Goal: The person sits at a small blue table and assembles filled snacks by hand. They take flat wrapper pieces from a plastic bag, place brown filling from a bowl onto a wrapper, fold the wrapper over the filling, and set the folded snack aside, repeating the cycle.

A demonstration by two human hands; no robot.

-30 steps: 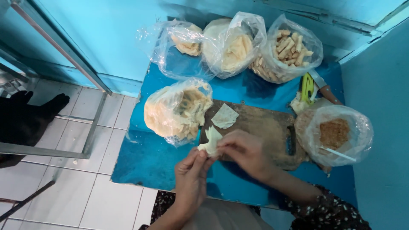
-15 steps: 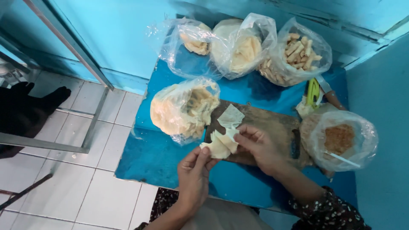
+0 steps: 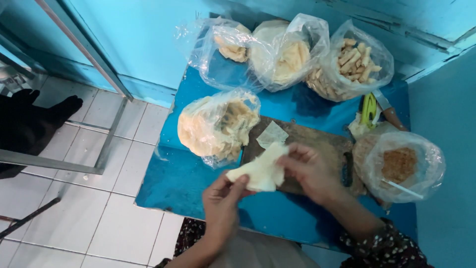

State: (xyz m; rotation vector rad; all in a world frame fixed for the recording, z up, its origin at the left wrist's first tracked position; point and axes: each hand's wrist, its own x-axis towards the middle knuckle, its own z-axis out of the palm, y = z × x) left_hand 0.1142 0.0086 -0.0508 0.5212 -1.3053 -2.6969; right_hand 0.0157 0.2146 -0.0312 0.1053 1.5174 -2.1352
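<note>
Wrapper (image 3: 260, 171) lifted higher off board (image 3: 317, 149) since earlier | left hand (image 3: 223, 196), right hand (image 3: 307, 166) pinching it | bagged wrappers (image 3: 215, 126) at counter (image 3: 168, 181) left edge; filling bag (image 3: 404, 164) right edge.

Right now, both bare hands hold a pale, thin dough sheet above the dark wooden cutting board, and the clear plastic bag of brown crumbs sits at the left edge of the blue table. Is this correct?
Not quite. In the head view, the clear plastic bag of brown crumbs sits at the right edge of the blue table, not the left. The rest holds: the left hand and right hand hold the pale, thin dough sheet above the dark wooden cutting board.
</note>
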